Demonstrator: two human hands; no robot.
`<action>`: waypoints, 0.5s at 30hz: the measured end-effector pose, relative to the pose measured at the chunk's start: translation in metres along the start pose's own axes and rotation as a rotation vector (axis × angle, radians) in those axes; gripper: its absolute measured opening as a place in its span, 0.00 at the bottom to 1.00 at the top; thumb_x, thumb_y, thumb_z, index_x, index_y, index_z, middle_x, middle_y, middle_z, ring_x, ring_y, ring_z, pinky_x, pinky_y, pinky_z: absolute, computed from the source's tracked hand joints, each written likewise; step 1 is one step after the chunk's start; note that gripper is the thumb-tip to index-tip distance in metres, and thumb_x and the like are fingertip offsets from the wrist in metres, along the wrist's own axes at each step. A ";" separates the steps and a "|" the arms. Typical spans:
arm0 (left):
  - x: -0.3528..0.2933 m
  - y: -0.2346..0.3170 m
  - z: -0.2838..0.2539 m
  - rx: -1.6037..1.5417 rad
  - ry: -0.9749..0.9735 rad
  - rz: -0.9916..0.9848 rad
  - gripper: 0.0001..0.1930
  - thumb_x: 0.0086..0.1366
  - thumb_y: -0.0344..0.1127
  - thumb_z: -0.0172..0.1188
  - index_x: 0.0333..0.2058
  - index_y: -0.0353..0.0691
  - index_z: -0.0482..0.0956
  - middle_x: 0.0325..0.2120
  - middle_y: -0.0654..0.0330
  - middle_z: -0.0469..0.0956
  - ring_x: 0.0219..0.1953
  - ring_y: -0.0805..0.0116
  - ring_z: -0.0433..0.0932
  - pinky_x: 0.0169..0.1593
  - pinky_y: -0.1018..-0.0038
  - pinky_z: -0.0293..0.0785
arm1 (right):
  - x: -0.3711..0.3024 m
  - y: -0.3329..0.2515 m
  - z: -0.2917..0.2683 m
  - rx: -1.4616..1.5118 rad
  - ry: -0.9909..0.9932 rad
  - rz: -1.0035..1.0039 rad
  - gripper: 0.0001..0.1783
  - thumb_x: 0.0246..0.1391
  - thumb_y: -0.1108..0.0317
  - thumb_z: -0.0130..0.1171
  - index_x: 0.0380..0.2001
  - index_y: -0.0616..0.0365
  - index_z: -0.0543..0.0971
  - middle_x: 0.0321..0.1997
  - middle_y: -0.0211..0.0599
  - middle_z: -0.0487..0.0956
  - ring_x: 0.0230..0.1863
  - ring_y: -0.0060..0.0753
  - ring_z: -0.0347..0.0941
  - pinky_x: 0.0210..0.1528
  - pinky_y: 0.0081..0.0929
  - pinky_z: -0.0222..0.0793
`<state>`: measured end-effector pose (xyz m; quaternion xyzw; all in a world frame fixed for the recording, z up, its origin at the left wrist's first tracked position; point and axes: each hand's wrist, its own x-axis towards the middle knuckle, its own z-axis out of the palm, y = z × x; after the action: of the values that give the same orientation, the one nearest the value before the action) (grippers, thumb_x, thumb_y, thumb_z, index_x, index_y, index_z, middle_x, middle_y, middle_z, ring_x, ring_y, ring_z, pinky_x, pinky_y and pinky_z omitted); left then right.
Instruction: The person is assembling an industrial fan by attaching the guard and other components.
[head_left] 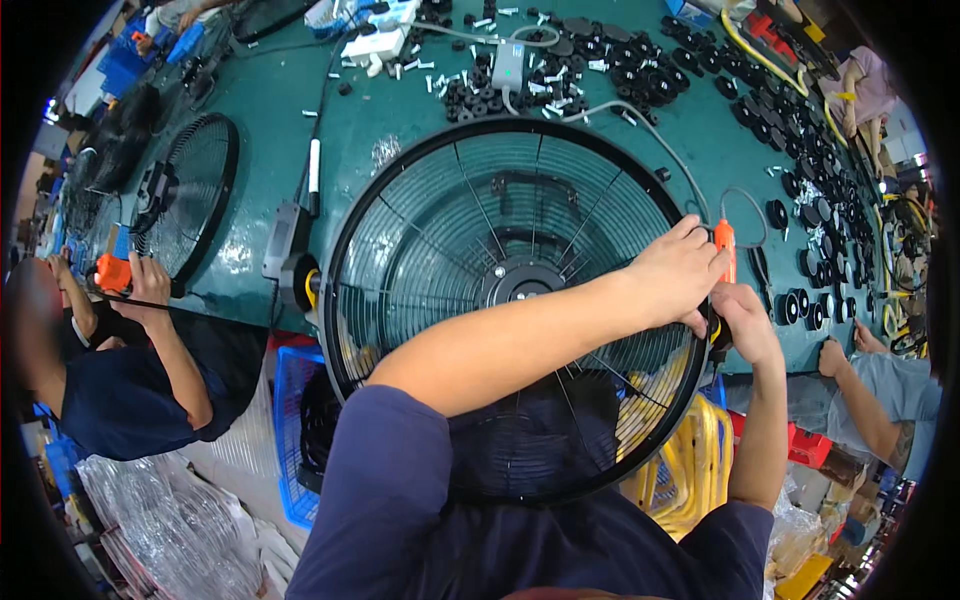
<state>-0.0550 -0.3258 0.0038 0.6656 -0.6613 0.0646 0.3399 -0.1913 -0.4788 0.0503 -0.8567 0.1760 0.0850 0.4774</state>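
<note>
A large round fan (520,282) with a black wire guard rests partly on the green table and partly over my lap. My left arm crosses it, and my left hand (672,275) is closed over the right side of the rim, its fingers beside an orange corded screwdriver (726,250). My right hand (745,318) is closed just outside that rim, by a black and yellow side fitting (716,335). What its fingers hold is hidden. Another black and yellow fitting (302,283) sits at the rim's left side.
Black round parts (640,75) and screws crowd the far table (270,90). A grey adapter box (507,65) trails cables. Another fan (195,195) and a person with an orange tool (112,272) are left. Yellow tubular frames (690,465) and a blue crate (290,440) sit below.
</note>
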 end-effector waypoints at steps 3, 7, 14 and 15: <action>0.000 0.002 0.000 0.015 -0.005 -0.007 0.50 0.39 0.58 0.76 0.55 0.29 0.69 0.40 0.52 0.76 0.51 0.53 0.74 0.67 0.55 0.58 | -0.009 0.006 0.014 -0.020 0.203 -0.104 0.18 0.62 0.60 0.48 0.29 0.67 0.74 0.22 0.33 0.71 0.26 0.25 0.64 0.30 0.29 0.61; -0.003 0.002 -0.016 -0.009 -0.048 0.012 0.48 0.44 0.56 0.76 0.57 0.30 0.68 0.46 0.49 0.75 0.54 0.51 0.72 0.67 0.56 0.59 | -0.019 0.001 0.033 -0.062 0.461 -0.356 0.26 0.66 0.51 0.45 0.40 0.68 0.77 0.31 0.41 0.75 0.34 0.34 0.72 0.39 0.30 0.67; -0.007 -0.035 -0.139 0.093 -0.418 -0.151 0.35 0.57 0.50 0.69 0.55 0.30 0.72 0.49 0.42 0.75 0.55 0.46 0.74 0.59 0.58 0.71 | -0.028 0.011 0.038 -0.186 0.484 -0.552 0.30 0.64 0.46 0.48 0.45 0.68 0.77 0.41 0.49 0.79 0.43 0.47 0.77 0.47 0.35 0.70; -0.018 -0.041 -0.168 0.088 -0.419 -0.275 0.33 0.60 0.50 0.67 0.56 0.30 0.72 0.50 0.43 0.75 0.55 0.46 0.74 0.59 0.58 0.71 | -0.028 0.013 0.039 -0.186 0.503 -0.544 0.29 0.63 0.47 0.48 0.44 0.68 0.78 0.40 0.49 0.79 0.42 0.47 0.77 0.47 0.35 0.70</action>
<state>0.0418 -0.2249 0.1073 0.7624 -0.6170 -0.0928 0.1716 -0.2208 -0.4457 0.0284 -0.9059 0.0454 -0.2418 0.3447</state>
